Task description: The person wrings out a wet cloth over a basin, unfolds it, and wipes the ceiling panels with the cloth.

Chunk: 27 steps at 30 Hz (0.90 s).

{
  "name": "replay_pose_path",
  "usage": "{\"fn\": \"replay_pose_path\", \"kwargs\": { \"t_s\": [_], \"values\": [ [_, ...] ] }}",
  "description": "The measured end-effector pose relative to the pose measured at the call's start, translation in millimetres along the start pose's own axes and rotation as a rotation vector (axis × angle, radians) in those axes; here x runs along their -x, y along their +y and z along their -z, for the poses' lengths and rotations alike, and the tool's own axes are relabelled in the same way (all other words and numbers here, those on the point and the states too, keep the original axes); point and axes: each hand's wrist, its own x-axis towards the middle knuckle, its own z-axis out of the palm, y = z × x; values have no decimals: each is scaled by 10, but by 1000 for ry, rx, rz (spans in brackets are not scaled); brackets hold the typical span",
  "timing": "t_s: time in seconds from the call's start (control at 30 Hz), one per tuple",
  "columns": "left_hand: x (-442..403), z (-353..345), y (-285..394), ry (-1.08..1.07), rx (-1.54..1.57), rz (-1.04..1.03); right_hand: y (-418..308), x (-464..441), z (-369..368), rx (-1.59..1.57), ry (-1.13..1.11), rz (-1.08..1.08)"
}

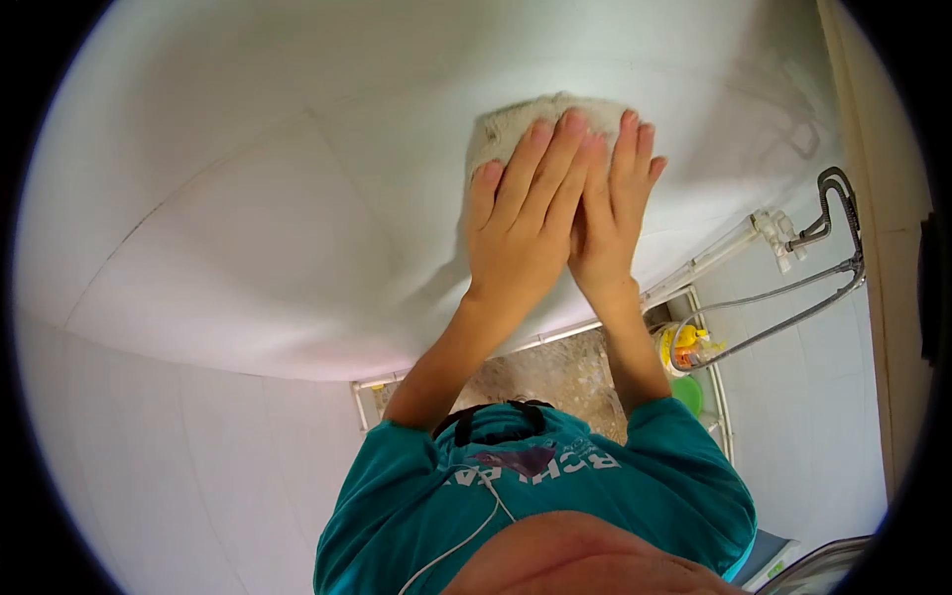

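A pale, folded cloth [511, 124] lies flat against the white tiled wall [248, 218]. My left hand [521, 223] presses on it with fingers stretched out, pointing up the wall. Beside it, my right hand [607, 223] is also spread flat, its fingertips over the cloth's right part. The two hands touch and overlap slightly at the inner fingers. Both palms face the wall and are hidden, and the cloth's lower part is covered by the hands.
To the right, a metal hose [778, 332] hangs from a pipe with a valve [773, 233]. Below it stand a container with yellow items [684, 347] and a green basin [687, 395]. A brownish floor [555, 377] shows between the arms.
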Motion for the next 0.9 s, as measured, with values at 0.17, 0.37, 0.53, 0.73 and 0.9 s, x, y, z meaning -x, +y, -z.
{"fn": "replay_pose_path", "kwargs": {
  "t_s": [0.17,0.37,0.53,0.73,0.9],
  "values": [
    [1046,-234,-45,-176,16,-108,142,1130,-202,-20,-145,-60],
    [983,-256,83,-156,-24,-58,244,992,-141,27,-151,-14],
    [210,-212,248,-81,28,-47,358,243,78,-5,-48,2],
    [-268,-221,362,18,11,-50,469,-204,230,10,30,60],
    [455,-266,301,-147,9,-74,493,558,83,-26,-70,-14]
  ]
}}
